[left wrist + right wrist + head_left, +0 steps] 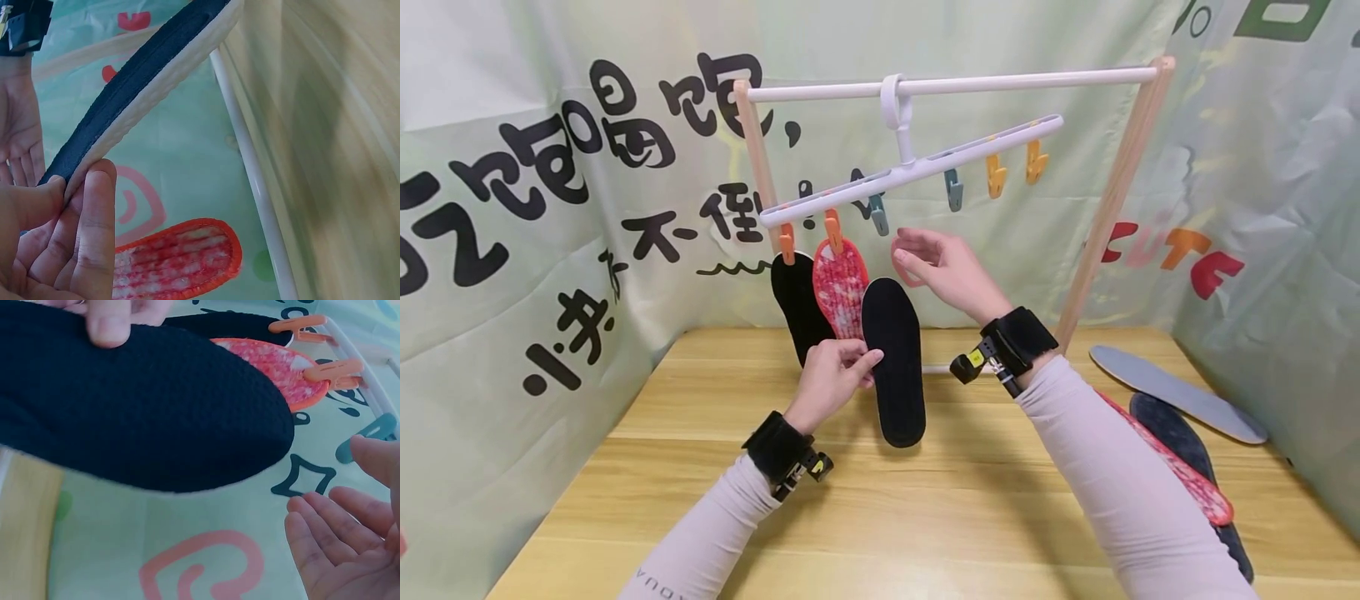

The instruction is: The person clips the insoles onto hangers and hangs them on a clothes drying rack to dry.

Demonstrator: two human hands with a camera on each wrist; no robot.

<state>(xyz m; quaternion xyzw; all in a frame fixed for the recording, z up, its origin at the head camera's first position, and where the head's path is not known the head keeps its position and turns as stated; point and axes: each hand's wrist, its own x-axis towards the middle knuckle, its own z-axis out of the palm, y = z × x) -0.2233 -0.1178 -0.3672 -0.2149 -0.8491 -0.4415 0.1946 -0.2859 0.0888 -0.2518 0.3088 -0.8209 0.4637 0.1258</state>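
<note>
Between thumb and fingers my left hand pinches the edge of a black insole, which stands nearly upright in the air. Its pale underside shows in the left wrist view. My right hand is raised beside the insole's top, fingers extended and holding nothing, near a blue-grey clip. That clip hangs from a white clip hanger, which tilts up to the right. Orange clips hold another black insole and a red-and-white insole at the hanger's left end.
The hanger hooks over the white bar of a wooden-legged rack. Another blue-grey clip and two yellow clips hang on its right half. A grey insole, a red insole and dark insoles lie at the table's right.
</note>
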